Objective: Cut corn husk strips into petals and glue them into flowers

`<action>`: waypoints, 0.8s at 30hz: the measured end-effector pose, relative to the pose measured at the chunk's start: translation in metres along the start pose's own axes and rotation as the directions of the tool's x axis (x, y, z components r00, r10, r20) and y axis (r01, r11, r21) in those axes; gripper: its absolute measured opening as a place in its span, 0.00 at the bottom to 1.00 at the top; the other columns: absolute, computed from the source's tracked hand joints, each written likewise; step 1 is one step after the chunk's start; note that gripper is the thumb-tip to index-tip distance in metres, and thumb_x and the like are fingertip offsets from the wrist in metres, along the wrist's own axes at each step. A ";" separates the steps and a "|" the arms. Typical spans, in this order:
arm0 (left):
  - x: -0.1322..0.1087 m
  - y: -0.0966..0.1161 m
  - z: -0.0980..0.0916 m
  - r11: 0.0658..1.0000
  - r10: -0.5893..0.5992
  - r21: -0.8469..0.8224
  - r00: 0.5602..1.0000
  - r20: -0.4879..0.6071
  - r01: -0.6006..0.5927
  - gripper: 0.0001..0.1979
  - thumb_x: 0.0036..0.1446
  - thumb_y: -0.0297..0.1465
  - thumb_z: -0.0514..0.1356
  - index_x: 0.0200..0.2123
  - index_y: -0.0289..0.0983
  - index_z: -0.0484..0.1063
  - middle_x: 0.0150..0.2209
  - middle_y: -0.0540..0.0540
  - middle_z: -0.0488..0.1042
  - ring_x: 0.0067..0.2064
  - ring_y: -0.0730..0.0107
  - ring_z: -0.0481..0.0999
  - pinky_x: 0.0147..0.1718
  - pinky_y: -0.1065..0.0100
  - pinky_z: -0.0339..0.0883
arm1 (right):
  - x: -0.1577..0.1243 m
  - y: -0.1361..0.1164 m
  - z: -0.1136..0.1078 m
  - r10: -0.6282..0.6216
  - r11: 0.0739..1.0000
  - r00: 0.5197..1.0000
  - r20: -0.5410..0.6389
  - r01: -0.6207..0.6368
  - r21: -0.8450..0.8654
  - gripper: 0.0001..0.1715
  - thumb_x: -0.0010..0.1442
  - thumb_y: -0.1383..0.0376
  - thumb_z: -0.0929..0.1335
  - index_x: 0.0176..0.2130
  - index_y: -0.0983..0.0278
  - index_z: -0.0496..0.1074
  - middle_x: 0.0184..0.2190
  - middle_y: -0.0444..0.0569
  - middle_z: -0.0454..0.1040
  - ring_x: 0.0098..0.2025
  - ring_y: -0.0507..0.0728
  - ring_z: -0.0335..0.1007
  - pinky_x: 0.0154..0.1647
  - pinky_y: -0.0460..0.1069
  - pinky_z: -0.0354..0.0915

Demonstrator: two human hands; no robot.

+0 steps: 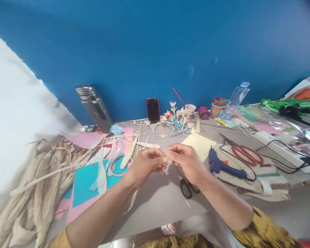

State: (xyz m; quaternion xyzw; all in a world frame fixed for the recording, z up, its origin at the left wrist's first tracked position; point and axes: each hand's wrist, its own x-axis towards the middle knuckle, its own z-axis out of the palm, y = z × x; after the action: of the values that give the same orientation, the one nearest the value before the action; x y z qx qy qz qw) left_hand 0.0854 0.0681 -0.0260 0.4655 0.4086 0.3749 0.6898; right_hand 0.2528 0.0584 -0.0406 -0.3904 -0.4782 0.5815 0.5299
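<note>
My left hand [147,164] and my right hand [186,161] meet above the middle of the table, thumbs and fingertips pinched close together. Something small and thin may be between them, but the fingers hide it. Below my right wrist lie scissors with black handles [186,188]. Just beyond my hands stands a bunch of pale husk flowers on blue stems [177,124], with one small blue-stemmed sprig [153,131] to its left. A pale yellow sheet of paper [202,146] lies past my right hand.
Dried husks [38,186], blue paper [86,182] and a grey flask [99,112] are on the left. A phone [153,109] leans on the wall. Rightward are a blue glue gun [226,167], red-handled scissors [248,155], a plastic bottle [234,101] and a power strip [281,148] with cables.
</note>
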 end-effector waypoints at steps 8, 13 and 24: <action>0.002 -0.005 -0.012 0.985 -0.001 -0.172 1.000 -0.026 -0.004 0.15 0.44 0.36 0.74 0.25 0.33 0.73 0.23 0.48 0.75 0.24 0.75 0.72 0.24 0.73 0.66 | 0.010 0.007 0.006 0.156 0.984 0.984 0.089 -0.162 0.071 0.20 0.50 0.54 0.77 0.37 0.65 0.77 0.26 0.46 0.74 0.28 0.52 0.69 0.26 0.45 0.54; 0.004 -0.014 -0.014 0.971 -0.031 -0.236 0.999 0.004 0.032 0.15 0.44 0.36 0.74 0.26 0.33 0.73 0.23 0.48 0.75 0.24 0.75 0.72 0.23 0.74 0.65 | 0.013 0.016 0.005 0.164 0.984 0.983 0.080 -0.168 0.052 0.20 0.52 0.53 0.76 0.37 0.65 0.77 0.27 0.46 0.74 0.27 0.52 0.69 0.25 0.45 0.55; 0.002 -0.014 -0.015 0.937 -0.086 -0.336 0.996 0.031 0.091 0.16 0.45 0.35 0.74 0.26 0.34 0.71 0.24 0.50 0.71 0.25 0.77 0.69 0.23 0.74 0.63 | -0.038 -0.007 -0.043 -0.289 0.790 0.932 -0.218 0.104 -0.605 0.14 0.63 0.55 0.68 0.39 0.62 0.76 0.35 0.51 0.78 0.35 0.58 0.72 0.34 0.50 0.67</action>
State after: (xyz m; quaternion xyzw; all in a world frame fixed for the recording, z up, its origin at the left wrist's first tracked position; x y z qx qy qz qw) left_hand 0.0743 0.0713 -0.0430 0.3245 0.3535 0.4042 0.7787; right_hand 0.3006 0.0263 -0.0463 -0.5648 -0.5858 0.2816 0.5085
